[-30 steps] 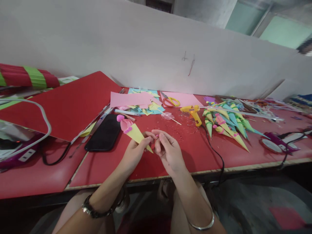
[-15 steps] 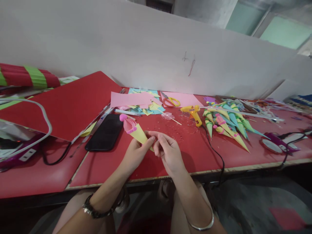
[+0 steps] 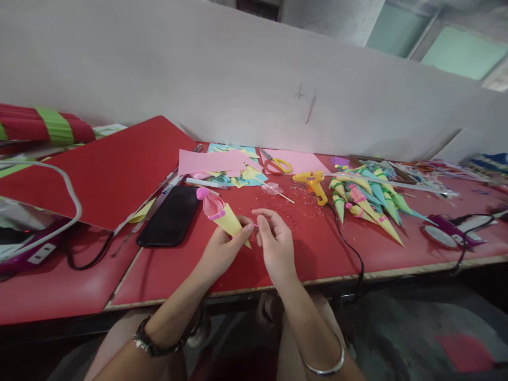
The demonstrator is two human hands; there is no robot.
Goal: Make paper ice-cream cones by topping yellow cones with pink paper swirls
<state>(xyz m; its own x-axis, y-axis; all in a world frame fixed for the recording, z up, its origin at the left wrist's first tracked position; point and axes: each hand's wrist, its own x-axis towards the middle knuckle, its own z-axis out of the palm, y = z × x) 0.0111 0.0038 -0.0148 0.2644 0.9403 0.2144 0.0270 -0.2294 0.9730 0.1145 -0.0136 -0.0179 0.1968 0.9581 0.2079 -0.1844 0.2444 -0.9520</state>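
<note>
From where I stand, the person's two hands are close together over the red counter, working above its near edge. The left hand is clamped on a yellow paper cone, thumb on top, the point of the cone poking out below the thumb. The cone tilts up and away to the left, with pink paper folded in its mouth, pink trim along the rim and a bright pink pom-pom at the tip. The right hand is just beside it, fingers curled, and a small pink piece shows between the two sets of fingertips; I can't tell whether the right fingers grip it.

A black smartphone lies left of the cone. Beyond the hands are a wrapped lollipop and red-and-yellow scissors. Farther right, a yellow glue gun lies near a heap of paper cones in yellow, green and blue.
</note>
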